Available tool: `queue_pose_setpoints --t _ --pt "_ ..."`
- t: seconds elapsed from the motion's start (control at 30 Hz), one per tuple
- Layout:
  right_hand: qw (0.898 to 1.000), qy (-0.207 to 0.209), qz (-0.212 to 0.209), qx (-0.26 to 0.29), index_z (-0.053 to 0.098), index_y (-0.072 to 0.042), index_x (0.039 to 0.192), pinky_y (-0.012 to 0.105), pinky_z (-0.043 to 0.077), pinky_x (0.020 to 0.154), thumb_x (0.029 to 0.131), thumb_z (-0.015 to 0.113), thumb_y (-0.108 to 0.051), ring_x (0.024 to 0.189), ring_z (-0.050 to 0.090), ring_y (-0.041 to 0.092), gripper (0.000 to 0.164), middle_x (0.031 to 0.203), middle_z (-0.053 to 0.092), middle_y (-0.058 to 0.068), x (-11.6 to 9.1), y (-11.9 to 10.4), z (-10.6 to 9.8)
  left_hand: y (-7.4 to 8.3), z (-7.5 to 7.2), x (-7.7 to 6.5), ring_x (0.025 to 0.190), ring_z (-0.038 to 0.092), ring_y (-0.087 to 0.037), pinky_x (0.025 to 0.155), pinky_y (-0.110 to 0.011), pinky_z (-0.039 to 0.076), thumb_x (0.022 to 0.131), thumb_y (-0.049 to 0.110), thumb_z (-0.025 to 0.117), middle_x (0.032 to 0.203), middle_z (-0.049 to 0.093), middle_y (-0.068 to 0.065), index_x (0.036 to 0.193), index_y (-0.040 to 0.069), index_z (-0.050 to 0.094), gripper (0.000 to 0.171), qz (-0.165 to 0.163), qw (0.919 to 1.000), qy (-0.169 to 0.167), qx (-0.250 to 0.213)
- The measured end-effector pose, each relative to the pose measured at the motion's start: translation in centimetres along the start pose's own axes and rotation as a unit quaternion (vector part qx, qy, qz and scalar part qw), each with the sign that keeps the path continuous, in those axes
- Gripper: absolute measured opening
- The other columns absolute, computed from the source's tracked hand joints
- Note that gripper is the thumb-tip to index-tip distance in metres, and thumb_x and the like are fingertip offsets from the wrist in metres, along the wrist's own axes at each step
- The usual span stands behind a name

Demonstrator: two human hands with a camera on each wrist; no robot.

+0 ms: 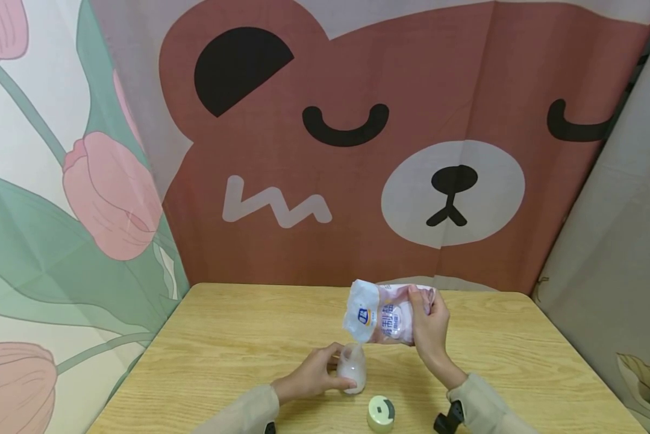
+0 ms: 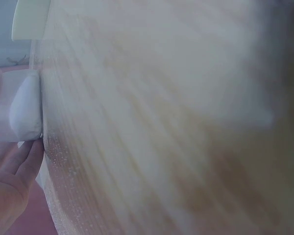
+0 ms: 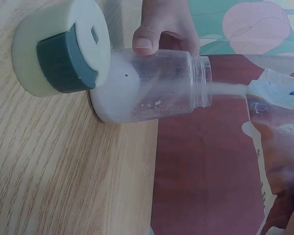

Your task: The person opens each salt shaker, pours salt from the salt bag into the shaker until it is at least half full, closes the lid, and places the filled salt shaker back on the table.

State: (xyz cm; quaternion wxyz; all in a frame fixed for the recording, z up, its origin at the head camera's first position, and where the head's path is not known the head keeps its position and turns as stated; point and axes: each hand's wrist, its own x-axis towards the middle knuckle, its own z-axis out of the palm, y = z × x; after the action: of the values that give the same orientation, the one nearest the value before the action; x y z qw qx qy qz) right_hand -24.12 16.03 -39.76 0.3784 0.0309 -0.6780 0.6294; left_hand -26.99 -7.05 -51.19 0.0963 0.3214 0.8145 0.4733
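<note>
My left hand (image 1: 315, 372) holds a clear plastic jar (image 1: 353, 369) upright on the table, thumb on one side and fingers on the other. White salt (image 3: 118, 90) fills the lower part of the jar in the right wrist view. Above it, my right hand (image 1: 432, 328) grips a pink and white salt bag (image 1: 390, 314) tipped to the left. A white stream (image 3: 228, 89) runs from the bag's mouth into the open jar neck. In the left wrist view the jar (image 2: 27, 105) shows only in part at the left edge.
A pale green lid (image 1: 381, 413) with a dark green flap stands on the wooden table (image 1: 238, 337), nearer to me than the jar. Behind the table hangs a cloth (image 1: 357, 181) with a bear's face; a flowered cloth (image 1: 37, 241) hangs at the left.
</note>
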Motion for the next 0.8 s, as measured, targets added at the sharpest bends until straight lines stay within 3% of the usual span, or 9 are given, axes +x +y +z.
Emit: queue_pose_setpoints --t 0.27,0.53,0.8 --pt "1.000 -0.004 0.002 0.011 0.048 0.000 0.078 0.016 0.038 0.040 0.098 0.059 -0.004 0.052 0.046 0.003 0.023 0.064 0.045 -0.006 0.05 0.13 -0.01 -0.01 0.05 0.01 0.105 0.064 -0.014 0.090 -0.024 0.052 0.082 0.022 0.083 0.120 0.065 -0.006 0.120 0.008 0.058 0.048 0.003 1.0000 0.002 0.001" --pt "1.000 0.000 -0.004 0.004 0.048 0.004 0.079 0.016 0.039 0.040 0.098 0.060 -0.006 0.052 0.047 0.004 0.025 0.064 0.046 -0.004 0.13 0.63 -0.07 -0.12 0.05 0.04 0.105 0.064 -0.014 0.090 -0.024 0.052 0.082 0.021 0.083 0.121 0.065 -0.007 0.121 0.007 0.058 0.048 0.005 1.0000 0.001 -0.001" --pt "1.000 0.002 -0.008 0.005 0.048 -0.002 0.077 0.016 0.038 0.040 0.098 0.059 -0.004 0.052 0.046 0.002 0.024 0.063 0.045 -0.005 0.08 0.14 -0.02 -0.02 0.10 0.04 0.104 0.065 -0.015 0.088 -0.022 0.052 0.083 0.020 0.083 0.120 0.065 -0.008 0.121 0.006 0.058 0.048 0.011 0.9999 0.001 -0.008"
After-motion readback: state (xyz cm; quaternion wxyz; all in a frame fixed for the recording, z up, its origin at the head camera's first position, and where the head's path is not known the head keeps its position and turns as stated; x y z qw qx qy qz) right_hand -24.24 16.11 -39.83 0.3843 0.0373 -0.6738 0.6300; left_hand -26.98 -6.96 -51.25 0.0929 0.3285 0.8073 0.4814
